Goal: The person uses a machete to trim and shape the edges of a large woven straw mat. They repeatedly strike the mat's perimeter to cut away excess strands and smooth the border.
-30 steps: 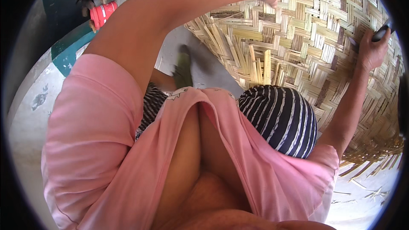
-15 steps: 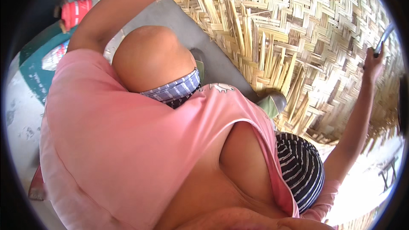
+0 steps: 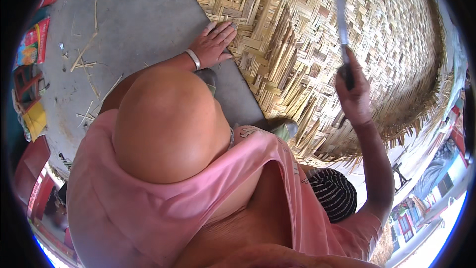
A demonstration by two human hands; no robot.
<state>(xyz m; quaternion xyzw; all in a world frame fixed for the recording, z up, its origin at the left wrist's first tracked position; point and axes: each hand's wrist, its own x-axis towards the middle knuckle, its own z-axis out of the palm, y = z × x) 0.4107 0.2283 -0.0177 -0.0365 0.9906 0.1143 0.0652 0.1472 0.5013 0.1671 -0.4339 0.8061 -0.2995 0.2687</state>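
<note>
Right fingers [image 3: 342, 88] clamp the knife [image 3: 341, 15] | left fingers [image 3: 221, 30] slightly spread by the woven mat [image 3: 315, 44] edge | steadying step, apparently | next move needs blade clear of fingers

Grey floor [image 3: 136, 12], smooth, strewn with straw-coloured scraps [image 3: 88, 64].
Left of the grey floor: brightly coloured packaging [image 3: 35, 44]; below that, dark red panels [image 3: 30, 168], kind unclear. Well to the floor's right: pale, strongly lit ground [image 3: 414, 155] and, beyond, small window-like panes [image 3: 406, 226], indistinct.
</note>
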